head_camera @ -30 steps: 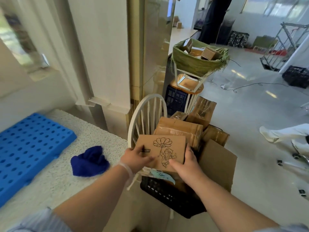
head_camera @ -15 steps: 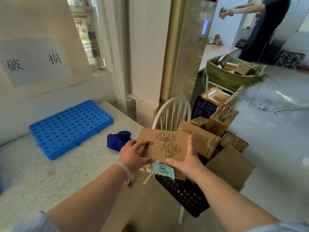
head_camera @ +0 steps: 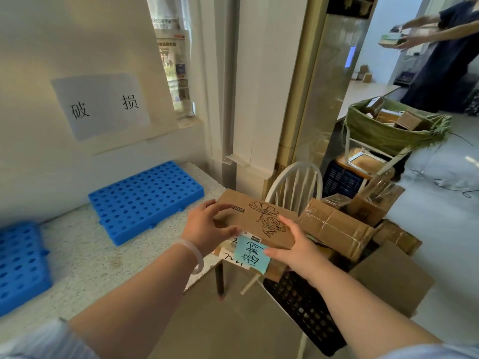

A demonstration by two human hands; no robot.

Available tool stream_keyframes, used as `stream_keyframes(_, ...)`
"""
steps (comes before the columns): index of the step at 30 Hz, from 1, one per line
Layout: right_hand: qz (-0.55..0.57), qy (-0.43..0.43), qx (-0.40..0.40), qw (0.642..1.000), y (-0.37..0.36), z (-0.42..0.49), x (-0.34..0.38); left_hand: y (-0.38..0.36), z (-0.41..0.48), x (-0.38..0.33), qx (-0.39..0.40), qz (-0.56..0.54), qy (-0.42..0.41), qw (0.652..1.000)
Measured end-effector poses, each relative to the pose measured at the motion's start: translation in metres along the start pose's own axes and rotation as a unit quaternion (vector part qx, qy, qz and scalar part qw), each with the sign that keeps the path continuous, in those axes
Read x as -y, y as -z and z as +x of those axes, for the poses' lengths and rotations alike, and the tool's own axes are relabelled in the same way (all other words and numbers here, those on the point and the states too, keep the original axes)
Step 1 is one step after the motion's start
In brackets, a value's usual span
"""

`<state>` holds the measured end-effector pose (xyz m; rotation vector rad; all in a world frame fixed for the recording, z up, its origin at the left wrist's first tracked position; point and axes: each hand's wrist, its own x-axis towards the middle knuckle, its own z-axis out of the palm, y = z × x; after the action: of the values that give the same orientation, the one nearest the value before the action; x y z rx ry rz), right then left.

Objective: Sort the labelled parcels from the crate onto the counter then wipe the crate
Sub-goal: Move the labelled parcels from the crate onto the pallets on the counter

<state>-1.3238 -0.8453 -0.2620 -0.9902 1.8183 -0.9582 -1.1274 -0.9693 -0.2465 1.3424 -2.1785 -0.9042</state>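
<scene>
The left hand [head_camera: 207, 228] and the right hand [head_camera: 293, 244] are gripping opposite ends of a flat brown cardboard parcel with a flower cartoon printed on it [head_camera: 255, 218], both hands clamped on it, so that it is riding level in the air between the crate and the counter.

The speckled pale stone surface [head_camera: 85, 255] is lying to the left, under a wall sheet reading "破损" [head_camera: 101, 104], probably marking the zone for damaged goods. Two blue perforated plastic pallets [head_camera: 145, 200] are sitting on the surface as landing spots, one beneath the sheet, one further left.

The black plastic lattice crate [head_camera: 305, 307] is resting on a white spindle-back chair [head_camera: 295, 185], seemingly to bring it near counter height. Tape-wrapped brown parcels [head_camera: 334, 229] are crowding it, so the sorting looks barely started and the wiping far off.

A pale blue handwritten sticky note [head_camera: 252, 256] is hanging off the held parcel's underside, facing the wearer, likely so the label can be read before choosing a pallet.
</scene>
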Motion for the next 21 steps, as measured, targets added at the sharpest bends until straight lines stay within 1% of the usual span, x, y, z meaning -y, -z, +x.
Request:
stream_keyframes(3, 0.082, -0.019, 0.009, 0.996, -0.018, 0.01, 0.008, 0.029, 0.001, 0.009, -0.044, -0.039, -0.027, 0.998)
stream_keyframes(6, 0.156, -0.03, 0.002, 0.987, -0.035, 0.02, 0.019, 0.055, 0.001, 0.014, -0.092, -0.063, -0.036, 0.993)
stream_keyframes(9, 0.209, -0.038, 0.011, 0.977, -0.055, 0.03, 0.031, 0.071, 0.003, 0.023, -0.112, -0.087, -0.011, 0.99)
stream_keyframes(12, 0.278, -0.048, 0.024, 0.959, -0.076, 0.041, 0.045, 0.079, 0.0, 0.042, -0.142, -0.177, 0.043, 0.973)
stream_keyframes(14, 0.317, -0.067, 0.04, 0.945, -0.092, 0.048, 0.055, 0.079, -0.004, 0.06, -0.136, -0.222, 0.073, 0.963)
stream_keyframes(17, 0.342, -0.102, 0.076, 0.931, -0.119, 0.059, 0.068, 0.076, -0.008, 0.081, -0.075, -0.262, 0.061, 0.96)
stream_keyframes(19, 0.331, -0.126, 0.108, 0.929, -0.14, 0.063, 0.08, 0.074, -0.008, 0.088, -0.062, -0.246, 0.036, 0.967)
stream_keyframes(21, 0.288, -0.138, 0.127, 0.939, -0.16, 0.068, 0.092, 0.08, -0.005, 0.097, -0.075, -0.213, 0.021, 0.974)
